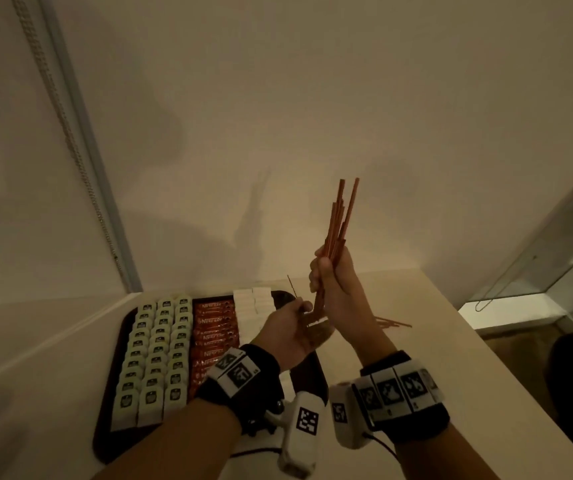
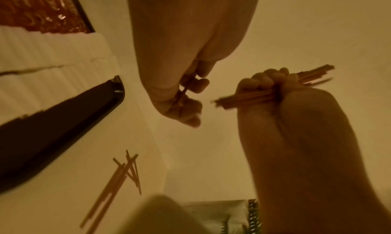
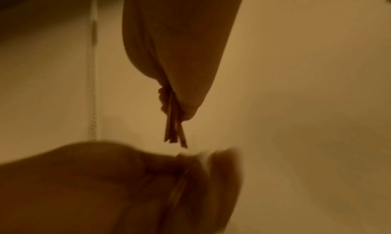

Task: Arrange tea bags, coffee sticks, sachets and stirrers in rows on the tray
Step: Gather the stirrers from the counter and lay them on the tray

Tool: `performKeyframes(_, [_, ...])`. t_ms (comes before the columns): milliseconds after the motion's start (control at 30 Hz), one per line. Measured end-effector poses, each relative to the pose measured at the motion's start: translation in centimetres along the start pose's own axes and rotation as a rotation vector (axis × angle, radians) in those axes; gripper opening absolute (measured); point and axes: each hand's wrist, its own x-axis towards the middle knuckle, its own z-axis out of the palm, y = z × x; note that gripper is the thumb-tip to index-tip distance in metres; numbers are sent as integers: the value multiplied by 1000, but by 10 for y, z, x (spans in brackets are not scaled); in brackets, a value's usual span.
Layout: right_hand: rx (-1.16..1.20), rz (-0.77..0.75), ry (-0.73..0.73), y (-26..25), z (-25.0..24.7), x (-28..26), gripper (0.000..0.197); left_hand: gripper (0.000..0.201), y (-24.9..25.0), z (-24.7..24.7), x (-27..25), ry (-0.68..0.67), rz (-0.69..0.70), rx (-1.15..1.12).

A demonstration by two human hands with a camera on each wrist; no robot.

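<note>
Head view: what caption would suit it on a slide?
Right hand grips a stirrer bundle; left hand pinches one.

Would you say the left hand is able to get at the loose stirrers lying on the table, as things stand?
Probably not yet. The left hand already pinches a single stirrer, and the right hand, gripping a bundle, sits between it and the loose stirrers on the table.

left hand (image 3: pixel 118 187) blurred; sachets (image 1: pixel 252 303) partly hidden by hands.
</note>
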Motion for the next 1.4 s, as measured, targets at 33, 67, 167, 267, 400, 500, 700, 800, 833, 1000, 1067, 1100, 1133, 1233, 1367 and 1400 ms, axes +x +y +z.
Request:
performKeyframes(33, [0,-32,12,0,9,-4,14,34,1,-1,-5,-1,13,-28])
performKeyframes(67, [-2,-54,11,2,17,-8,14,32,3,-3,-10,2,32,-50])
performKeyframes(167, [26,-34,-45,11,33,-22,11,33,9,-9,-24,3,81,-128])
performKeyframes(267, [12,11,-105,18,45,-34,17,33,12,-17,-33,-17,118,-165])
performKeyframes(400, [41,79,-139,21,59,-44,16,32,9,-29,-42,-7,149,-137])
performKeyframes(500, [-6,48,-142,16,68,-47,16,30,10,-34,-48,14,189,-65])
performKeyframes(700, [-15,74,-168,-1,67,-42,19,30,14,-47,-52,167,483,75])
performKeyframes(800, [-217,168,-319,-6,66,-44,22,40,19,-42,-68,2,495,119])
performKeyframes(833, [-281,166,-366,-7,68,-46,27,37,18,-42,-70,-32,494,184])
performKeyframes(1000, [-478,179,-536,-9,75,-50,43,29,16,-44,-73,112,468,322])
performKeyframes(1067, [-435,214,-621,-17,74,-50,44,31,17,-47,-73,160,455,251])
performKeyframes(1100, [-460,211,-667,-21,71,-50,40,29,19,-50,-74,163,456,199])
performKeyframes(1133, [-539,178,-708,-26,68,-48,31,28,20,-53,-76,159,464,156])
performKeyframes(1233, [-780,57,-630,-30,58,-37,28,25,23,-64,-84,147,465,162])
performKeyframes(1367, [-629,-219,-373,-30,62,-14,30,22,22,-70,-99,38,291,394])
performKeyframes(1400, [-595,-207,-406,-29,67,-10,36,23,21,-69,-102,11,262,450])
